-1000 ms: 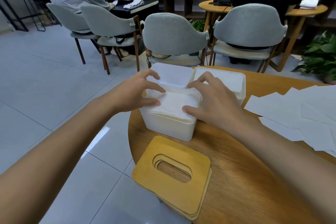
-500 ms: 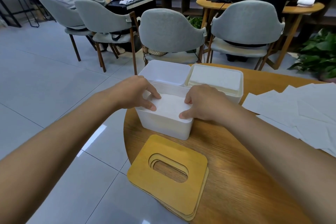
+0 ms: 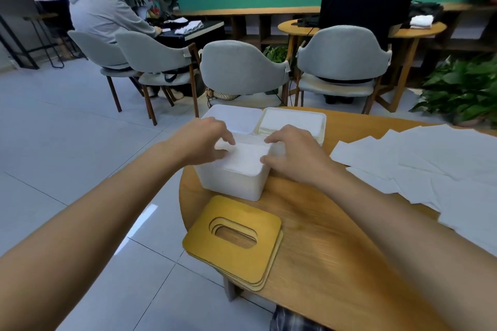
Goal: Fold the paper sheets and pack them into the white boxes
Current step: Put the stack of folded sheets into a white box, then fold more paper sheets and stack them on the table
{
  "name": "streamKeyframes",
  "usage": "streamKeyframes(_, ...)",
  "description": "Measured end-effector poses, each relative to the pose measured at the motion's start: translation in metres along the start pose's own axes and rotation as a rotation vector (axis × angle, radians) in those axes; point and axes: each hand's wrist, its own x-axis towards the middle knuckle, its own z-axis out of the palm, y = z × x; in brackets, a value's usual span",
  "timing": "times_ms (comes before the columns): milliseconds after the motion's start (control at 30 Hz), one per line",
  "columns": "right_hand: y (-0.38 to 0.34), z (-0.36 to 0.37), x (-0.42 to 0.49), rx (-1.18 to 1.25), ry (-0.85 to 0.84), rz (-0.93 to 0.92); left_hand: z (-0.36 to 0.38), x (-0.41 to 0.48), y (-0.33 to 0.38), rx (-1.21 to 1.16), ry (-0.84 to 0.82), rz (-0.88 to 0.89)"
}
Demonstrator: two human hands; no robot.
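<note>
Folded paper (image 3: pixel 246 158) is sitting in the mouth of the nearest white box (image 3: pixel 228 184) (1 of 3 on the round table (image 3: pixel 336 250)). Left hand (image 3: pixel 200 142) is gripping its left end with curled thumb and forefinger, and right hand (image 3: pixel 294 157) is gripping its right end likewise; loose sheets (image 3: pixel 430 164) are lying further right.
</note>
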Motion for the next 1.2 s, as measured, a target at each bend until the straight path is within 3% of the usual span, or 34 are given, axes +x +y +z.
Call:
streamKeyframes(233,0.071,-0.036,-0.069,0.075,0.095,0.079,-0.001,0.014,0.099,-0.197,0.111,0.163)
streamKeyframes(533,0.169,-0.072,-0.142,0.064,0.137,0.268,0.036,0.066,0.224,-0.324,0.003,0.308)
streamKeyframes(700,0.222,-0.087,-0.171,-0.026,0.188,0.308,0.066,0.092,0.284,-0.434,-0.027,0.33)
streamKeyframes(833,0.258,-0.099,-0.189,0.073,0.204,0.294,0.084,0.11,0.327,-0.574,0.021,0.355)
streamKeyframes(1000,0.296,-0.106,-0.212,-0.043,0.407,0.308,0.101,0.127,0.367,-0.752,0.051,0.319)
streamKeyframes(1200,0.316,-0.105,-0.222,-0.144,0.334,0.361,0.119,0.138,0.397,-0.794,0.159,0.189)
